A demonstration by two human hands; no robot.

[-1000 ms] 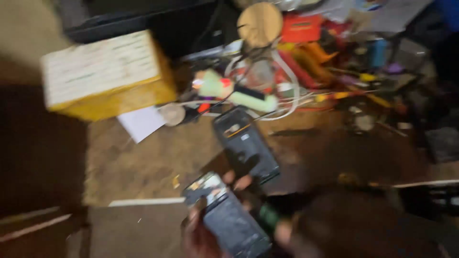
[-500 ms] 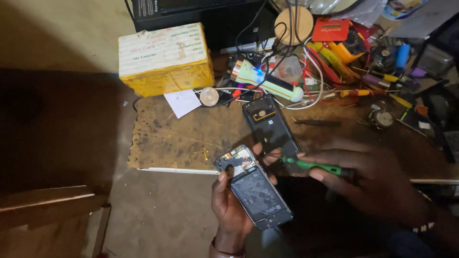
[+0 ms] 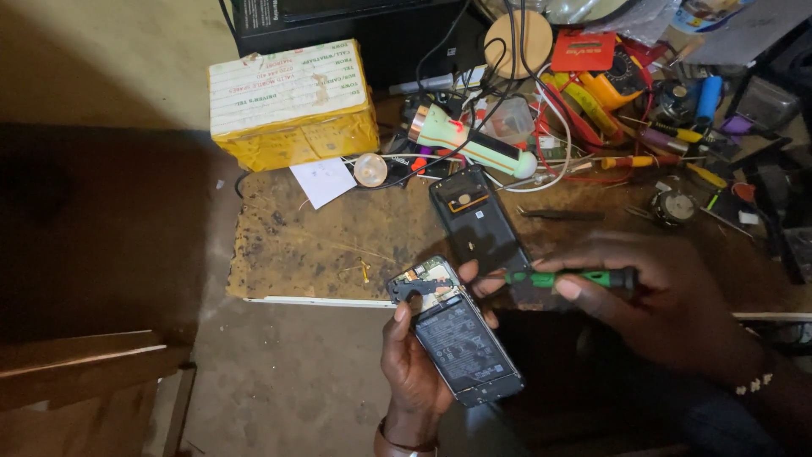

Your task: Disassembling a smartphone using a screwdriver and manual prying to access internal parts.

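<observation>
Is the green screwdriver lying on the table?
No, the right hand holds the green screwdriver over the opened phone.

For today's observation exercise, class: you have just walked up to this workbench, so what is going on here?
A person is working on an opened phone, back cover off and battery showing. The left hand holds it up from below, over the bench edge. The right hand holds a green-handled screwdriver, tip pointing at the phone's upper end. The removed back cover lies on the worn work mat, with a yellow box and scattered tools behind.
</observation>
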